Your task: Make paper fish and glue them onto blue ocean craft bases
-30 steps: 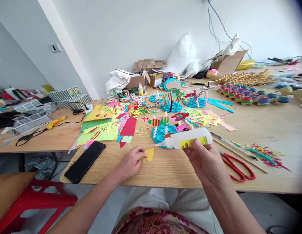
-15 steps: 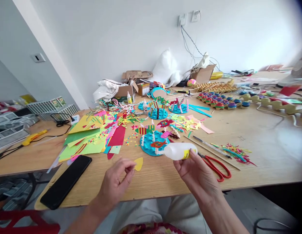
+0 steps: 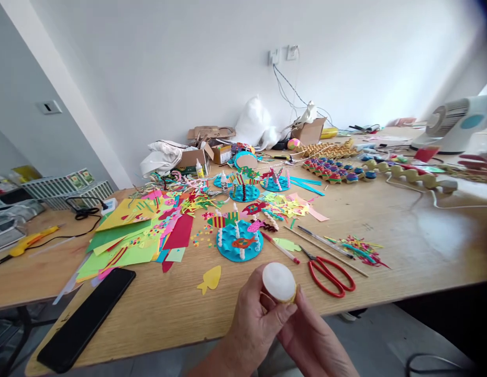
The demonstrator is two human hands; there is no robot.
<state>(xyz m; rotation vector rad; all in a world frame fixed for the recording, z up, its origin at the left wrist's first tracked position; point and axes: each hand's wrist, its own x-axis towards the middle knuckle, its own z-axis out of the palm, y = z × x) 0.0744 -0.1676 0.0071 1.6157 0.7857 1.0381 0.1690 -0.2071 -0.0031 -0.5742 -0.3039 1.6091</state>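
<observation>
Near the table (image 3: pixel 404 251) front edge, the glue bottle (image 3: pixel 279 281) was held end-on: round, milky-white base toward camera, sliver of yellow label showing. Left hand (image 3: pixel 249 319) and right hand (image 3: pixel 312 337) both had fingers clamped round it.

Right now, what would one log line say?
left hand: grips glue bottle | right hand: grips glue bottle too | yellow paper fish: flat on table, apart from hands
</observation>
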